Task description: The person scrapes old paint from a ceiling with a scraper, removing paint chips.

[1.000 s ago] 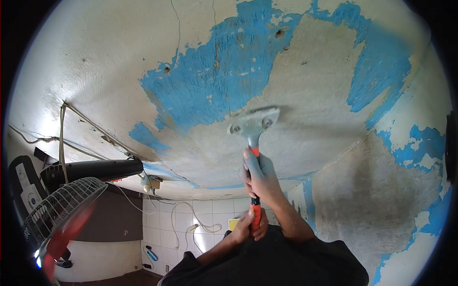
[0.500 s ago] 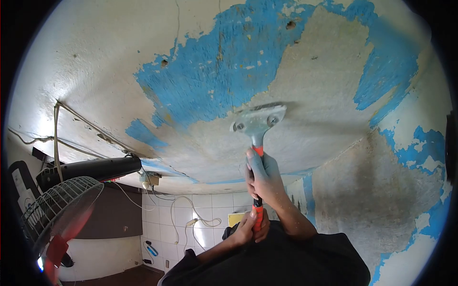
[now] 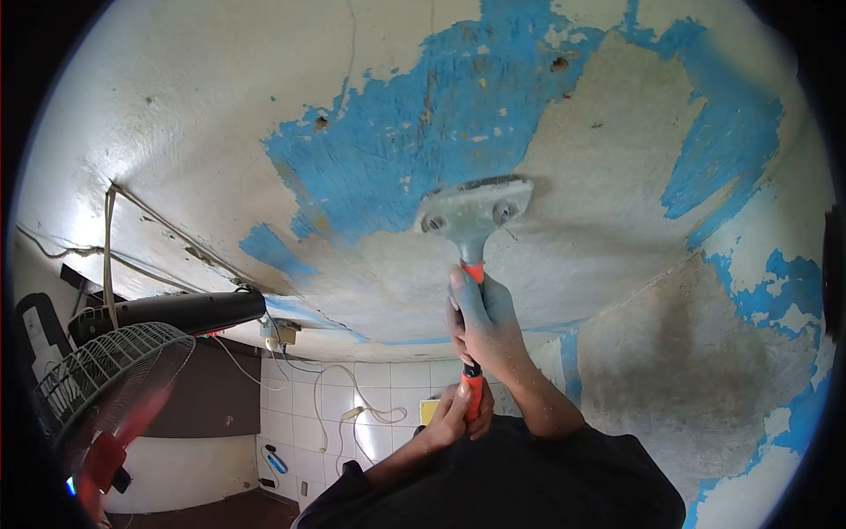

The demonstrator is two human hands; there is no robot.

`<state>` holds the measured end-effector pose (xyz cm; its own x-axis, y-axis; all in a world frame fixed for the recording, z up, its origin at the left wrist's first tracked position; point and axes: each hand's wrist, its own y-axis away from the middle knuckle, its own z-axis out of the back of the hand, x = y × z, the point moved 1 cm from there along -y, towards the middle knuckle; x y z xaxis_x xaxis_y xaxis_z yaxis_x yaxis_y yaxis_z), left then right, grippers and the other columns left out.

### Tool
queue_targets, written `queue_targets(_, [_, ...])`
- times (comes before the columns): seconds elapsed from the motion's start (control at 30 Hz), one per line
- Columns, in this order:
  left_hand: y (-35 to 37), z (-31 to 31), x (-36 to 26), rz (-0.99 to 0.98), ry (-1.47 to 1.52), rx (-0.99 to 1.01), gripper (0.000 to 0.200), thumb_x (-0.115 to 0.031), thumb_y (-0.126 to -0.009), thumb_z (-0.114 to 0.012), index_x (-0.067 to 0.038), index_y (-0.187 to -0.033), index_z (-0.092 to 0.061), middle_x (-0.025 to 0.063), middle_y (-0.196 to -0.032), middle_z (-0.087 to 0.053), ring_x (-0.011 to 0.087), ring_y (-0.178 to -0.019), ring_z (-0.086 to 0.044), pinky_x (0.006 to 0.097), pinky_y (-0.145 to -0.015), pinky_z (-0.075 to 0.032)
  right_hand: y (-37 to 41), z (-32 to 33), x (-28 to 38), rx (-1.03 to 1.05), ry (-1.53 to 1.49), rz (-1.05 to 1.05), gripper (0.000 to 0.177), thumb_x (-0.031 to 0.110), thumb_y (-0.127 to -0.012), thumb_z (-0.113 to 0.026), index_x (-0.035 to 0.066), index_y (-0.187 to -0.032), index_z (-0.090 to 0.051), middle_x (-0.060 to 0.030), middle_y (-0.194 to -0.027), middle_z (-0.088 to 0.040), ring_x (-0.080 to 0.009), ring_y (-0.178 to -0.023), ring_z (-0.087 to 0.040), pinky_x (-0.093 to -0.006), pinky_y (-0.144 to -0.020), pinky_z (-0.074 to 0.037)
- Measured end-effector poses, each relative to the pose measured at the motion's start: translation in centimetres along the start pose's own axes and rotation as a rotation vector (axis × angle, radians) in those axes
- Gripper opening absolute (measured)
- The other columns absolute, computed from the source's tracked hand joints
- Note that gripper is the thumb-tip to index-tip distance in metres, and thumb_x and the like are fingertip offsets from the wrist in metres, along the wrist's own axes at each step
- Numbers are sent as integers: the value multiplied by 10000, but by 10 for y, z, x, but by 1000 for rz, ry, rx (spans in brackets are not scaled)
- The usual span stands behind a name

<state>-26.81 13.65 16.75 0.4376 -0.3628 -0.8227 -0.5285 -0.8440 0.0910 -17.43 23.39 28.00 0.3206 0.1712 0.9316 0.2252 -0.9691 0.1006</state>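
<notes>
A long-handled scraper (image 3: 476, 214) with a wide grey head and a red and black handle reaches up to the ceiling. Its blade lies at the lower edge of a large blue paint patch (image 3: 388, 159), beside bare grey plaster (image 3: 608, 150). Wrapped round the upper handle, just below the head, is my right hand (image 3: 483, 322). My left hand (image 3: 458, 419) grips the red lower end of the handle, close to my chest.
A fan (image 3: 115, 370) with a wire guard stands at the left, near a long black object (image 3: 176, 313). Cables run along the ceiling's left side. White wall tiles (image 3: 370, 401) and a hanging pale cord (image 3: 352, 413) show below.
The scraper head has moved slightly up over the edge of the blue paint, and both hands have shifted a little to the left. The view of the ceiling has shifted slightly right.
</notes>
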Motion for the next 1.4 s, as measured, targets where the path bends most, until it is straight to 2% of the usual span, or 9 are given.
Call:
queue_targets(0.13, [15,15,25,10,105,64,542,-531,-988,-271,-36,-815,-407,27,-544,-368,116,-420,-355,249,-388,-329,3,6,-36,-16,-1,-38,371,361,-983,-459,67,-771,-379,3,-492,-362,-84,-319,-345,-244,-298,-284])
queue_targets(0.23, [19,19,22,68,83,-4,584,-604,-947,-309,-52,-786,-409,24,-499,-361,120,-384,-341,250,-358,-321,3,2,-39,-41,2,-69,372,362,-980,-467,62,-778,-379,2,-491,-364,-85,-320,-350,-245,-299,-283])
queue_targets(0.43, [5,8,5,-29,28,35,573,-587,-957,-302,-50,-787,-408,29,-504,-365,117,-387,-343,249,-358,-323,-1,-1,-12,6,34,-27,375,371,-973,-476,66,-782,-371,3,-492,-363,-86,-324,-355,-250,-303,-284])
queue_targets(0.63, [20,19,19,43,85,29,542,-524,-991,-271,-34,-810,-413,31,-525,-374,121,-406,-359,249,-386,-324,3,0,-36,-43,14,-68,380,374,-974,-476,66,-773,-380,4,-490,-360,-82,-324,-348,-248,-303,-278])
queue_targets(0.83, [5,9,-1,-53,42,59,533,-517,-993,-272,-36,-811,-411,28,-540,-373,113,-406,-346,245,-382,-324,-3,-6,-4,-13,-5,-17,392,348,-970,-491,55,-723,-407,15,-464,-394,-77,-315,-390,-241,-294,-300])
queue_targets(0.93, [16,14,13,28,64,4,589,-605,-947,-311,-44,-791,-404,27,-497,-366,114,-378,-338,245,-361,-317,0,-3,-27,-19,-23,-15,399,360,-968,-492,58,-721,-410,16,-466,-398,-76,-316,-388,-240,-296,-297])
queue_targets(1.13, [14,7,-2,27,70,42,589,-598,-953,-300,-43,-788,-407,28,-496,-367,113,-375,-335,243,-363,-316,0,-7,-11,-8,-44,-41,385,349,-970,-489,62,-727,-408,18,-471,-399,-71,-317,-383,-239,-295,-292])
queue_targets(1.23, [4,5,-6,-19,11,57,591,-598,-953,-297,-42,-785,-406,29,-499,-366,114,-379,-337,245,-363,-318,-1,-7,-1,3,12,6,355,357,-987,-447,78,-781,-372,3,-496,-349,-80,-325,-341,-246,-297,-273])
queue_targets(1.4, [16,13,9,47,66,54,587,-590,-958,-295,-40,-785,-407,30,-500,-364,116,-392,-348,249,-370,-321,3,-1,-29,-1,-59,-31,375,380,-985,-449,77,-778,-372,1,-499,-348,-76,-324,-326,-239,-298,-261])
